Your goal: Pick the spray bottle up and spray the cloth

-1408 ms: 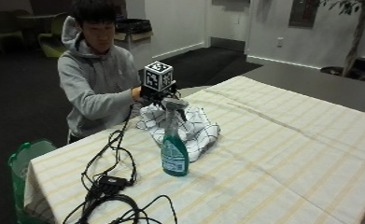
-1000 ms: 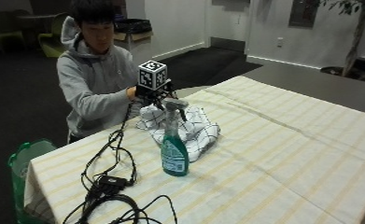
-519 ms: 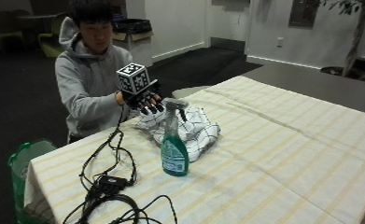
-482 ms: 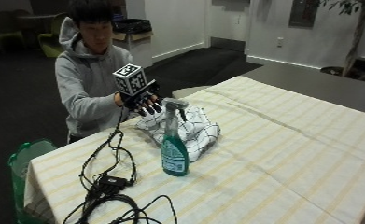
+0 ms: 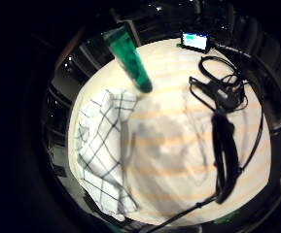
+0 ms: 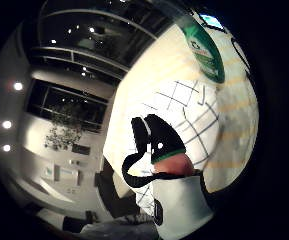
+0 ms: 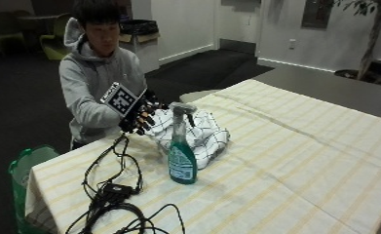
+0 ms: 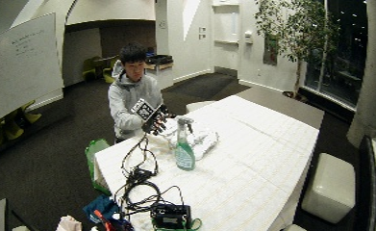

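Observation:
A green spray bottle (image 7: 181, 155) with a grey trigger head stands upright on the striped tablecloth. Right behind it lies a crumpled white cloth (image 7: 206, 132) with a dark check pattern. My gloved right hand (image 7: 138, 114) hovers to the left of the bottle's head, beside the cloth's near end, fingers spread and pointing down, holding nothing. The little finger side palm view looks down on the bottle (image 5: 129, 58) and the cloth (image 5: 103, 155). In the thumb side palm view a gloved finger (image 6: 159, 140) hangs over the cloth (image 6: 194, 120) with the bottle (image 6: 204, 50) beyond.
Black cables (image 7: 112, 195) trail over the table's (image 7: 294, 161) near left corner to a black box (image 8: 171, 216) at its edge. A green bag (image 7: 28, 165) stands on the floor beside the table. A wide stretch of tablecloth lies to the right of the bottle.
My hand has moved from above the bottle's head to the left and lower, toward the person, tilting as it went. Bottle and cloth have stayed in place.

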{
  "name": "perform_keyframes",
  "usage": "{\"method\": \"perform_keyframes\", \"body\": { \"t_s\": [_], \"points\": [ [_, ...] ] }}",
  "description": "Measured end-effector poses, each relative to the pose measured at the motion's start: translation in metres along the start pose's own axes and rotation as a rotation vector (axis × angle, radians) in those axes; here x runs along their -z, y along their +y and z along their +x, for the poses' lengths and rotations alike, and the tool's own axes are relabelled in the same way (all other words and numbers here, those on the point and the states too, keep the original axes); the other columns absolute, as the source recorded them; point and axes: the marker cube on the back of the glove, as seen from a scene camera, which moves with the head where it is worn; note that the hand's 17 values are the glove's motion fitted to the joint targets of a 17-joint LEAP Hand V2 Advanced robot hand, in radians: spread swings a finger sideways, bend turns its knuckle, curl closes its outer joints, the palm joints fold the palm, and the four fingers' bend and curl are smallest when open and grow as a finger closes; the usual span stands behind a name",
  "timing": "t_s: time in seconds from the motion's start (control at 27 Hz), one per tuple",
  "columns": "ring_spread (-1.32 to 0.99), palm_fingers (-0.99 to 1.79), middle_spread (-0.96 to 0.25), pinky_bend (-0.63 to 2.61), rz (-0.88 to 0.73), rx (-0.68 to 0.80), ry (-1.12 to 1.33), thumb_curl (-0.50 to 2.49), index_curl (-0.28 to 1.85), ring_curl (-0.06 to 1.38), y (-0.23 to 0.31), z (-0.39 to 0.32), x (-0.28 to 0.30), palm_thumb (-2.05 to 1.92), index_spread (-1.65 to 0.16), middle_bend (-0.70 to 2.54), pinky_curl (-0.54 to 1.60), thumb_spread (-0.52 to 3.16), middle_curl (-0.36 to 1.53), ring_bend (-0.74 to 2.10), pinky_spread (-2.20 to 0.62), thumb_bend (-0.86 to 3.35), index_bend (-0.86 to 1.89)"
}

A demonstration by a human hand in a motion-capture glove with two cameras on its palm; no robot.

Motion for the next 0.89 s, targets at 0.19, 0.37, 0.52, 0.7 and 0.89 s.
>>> {"method": "perform_keyframes", "body": {
  "t_s": [0.19, 0.37, 0.52, 0.7, 0.89],
  "points": [
    [0.08, 0.14, 0.04, 0.54, 0.053, -0.086, -0.165, 0.23, 0.16, 0.22, -0.027, 0.002, -0.009, 0.54, -0.26, 0.27, 0.34, 1.07, 0.29, 0.29, 0.24, 0.04, 0.09],
    [0.08, 0.13, 0.05, 0.56, 0.043, -0.096, -0.342, 0.25, 0.15, 0.23, -0.05, 0.007, -0.021, 0.58, -0.25, 0.27, 0.34, 1.05, 0.3, 0.32, 0.24, 0.02, 0.09],
    [0.08, 0.12, 0.05, 0.56, 0.059, -0.139, -0.431, 0.27, 0.15, 0.24, -0.074, 0.01, -0.031, 0.62, -0.25, 0.28, 0.35, 1.03, 0.31, 0.33, 0.24, 0.01, 0.09],
    [0.08, 0.11, 0.06, 0.57, 0.066, -0.189, -0.485, 0.29, 0.15, 0.25, -0.099, 0.011, -0.043, 0.66, -0.25, 0.29, 0.35, 1.0, 0.32, 0.35, 0.23, 0.0, 0.09],
    [0.07, 0.11, 0.07, 0.57, 0.07, -0.216, -0.523, 0.3, 0.15, 0.26, -0.12, 0.009, -0.054, 0.69, -0.24, 0.3, 0.35, 0.98, 0.32, 0.37, 0.23, -0.02, 0.1]
  ]
}}
